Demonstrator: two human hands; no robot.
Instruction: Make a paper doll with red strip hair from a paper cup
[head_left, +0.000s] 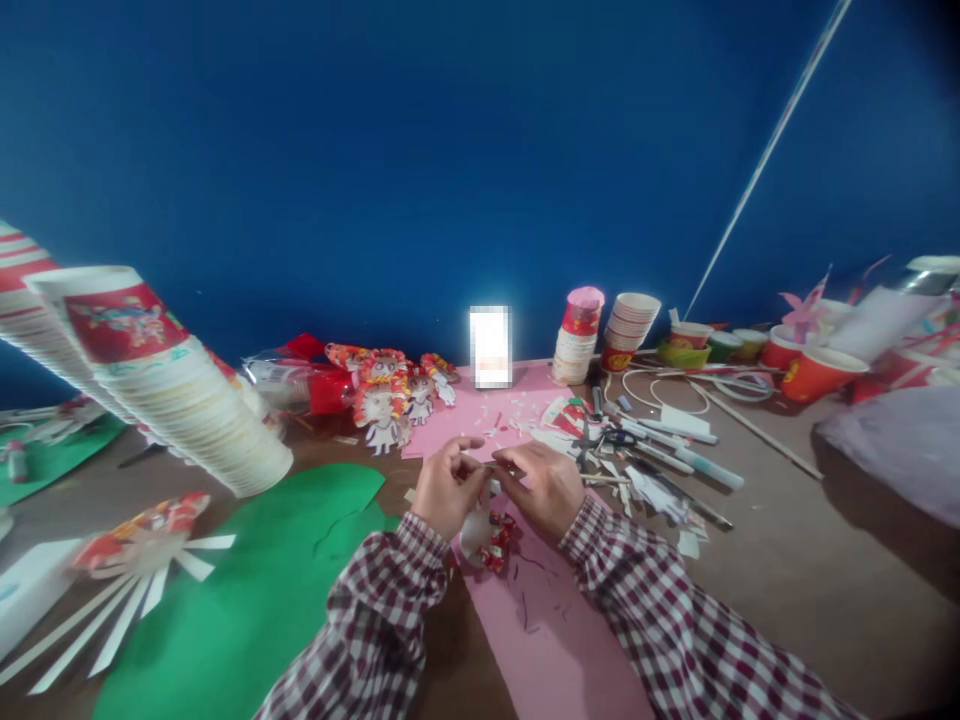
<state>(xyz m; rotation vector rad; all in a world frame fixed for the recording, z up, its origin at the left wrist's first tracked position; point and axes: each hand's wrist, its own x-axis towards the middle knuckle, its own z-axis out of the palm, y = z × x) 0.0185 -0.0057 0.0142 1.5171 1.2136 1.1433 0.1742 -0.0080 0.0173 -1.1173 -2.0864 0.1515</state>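
Observation:
Above the pink sheet (pixel 556 640), my left hand (pixel 448 488) and my right hand (pixel 546 486) meet, thumbs and fingertips pinched close together. Between and just below them is a small paper figure (pixel 475 536), white with red and yellow patterned trim. Both hands seem closed on its narrow upper end, though the fingers hide most of that part. Similar paper figures (pixel 381 405) stand in a cluster beyond my left hand. Paper scraps (pixel 651 490) and several pens (pixel 709 466) lie to the right of my right hand.
On the left, a tall stack of paper cups (pixel 202 400) leans over green paper (pixel 255 590), beside a cup cut into strips (pixel 150 550). Smaller cup stacks (pixel 577 340) stand behind. Orange cups (pixel 821 372), a wooden stick (pixel 757 430) and a plastic bag (pixel 900 450) are at right.

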